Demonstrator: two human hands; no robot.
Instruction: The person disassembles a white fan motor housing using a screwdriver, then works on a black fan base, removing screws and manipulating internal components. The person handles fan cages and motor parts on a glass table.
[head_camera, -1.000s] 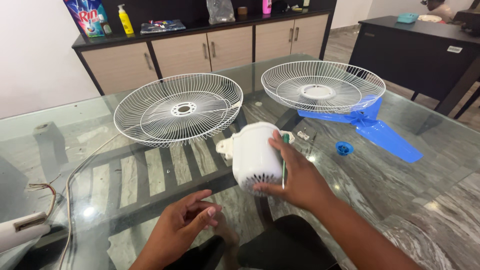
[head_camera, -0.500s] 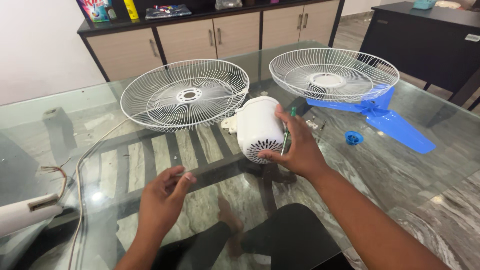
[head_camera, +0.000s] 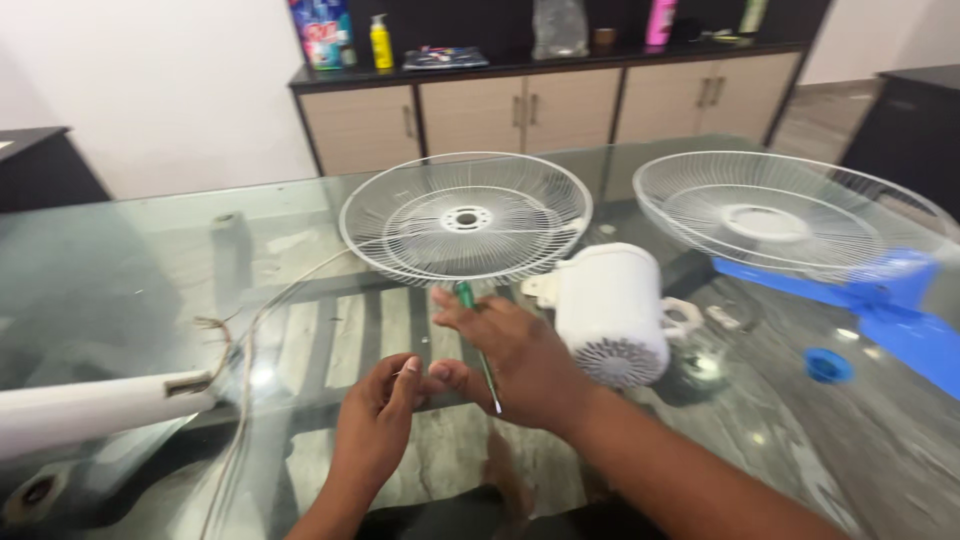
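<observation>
My right hand (head_camera: 525, 365) grips a screwdriver (head_camera: 478, 350) with a green handle; its metal tip points toward me. My left hand (head_camera: 375, 425) is just beside it, fingertips bunched against my right thumb, and I cannot see whether they pinch anything. Both hands hover over the glass table (head_camera: 150, 290). A white fan motor housing (head_camera: 610, 305) lies on its side just right of my right hand, untouched. One white wire fan grille (head_camera: 465, 220) lies behind the hands.
A second grille (head_camera: 780, 215) rests on a blue fan blade (head_camera: 900, 320) at the right, with a small blue cap (head_camera: 828, 366) nearby. A white pole (head_camera: 90, 410) with a loose cable (head_camera: 240, 350) lies at the left. A cabinet (head_camera: 540, 100) with bottles stands behind.
My right hand has let go of the motor housing and now holds the screwdriver. Both hands have come together in front of the nearer grille, and the view has shifted left.
</observation>
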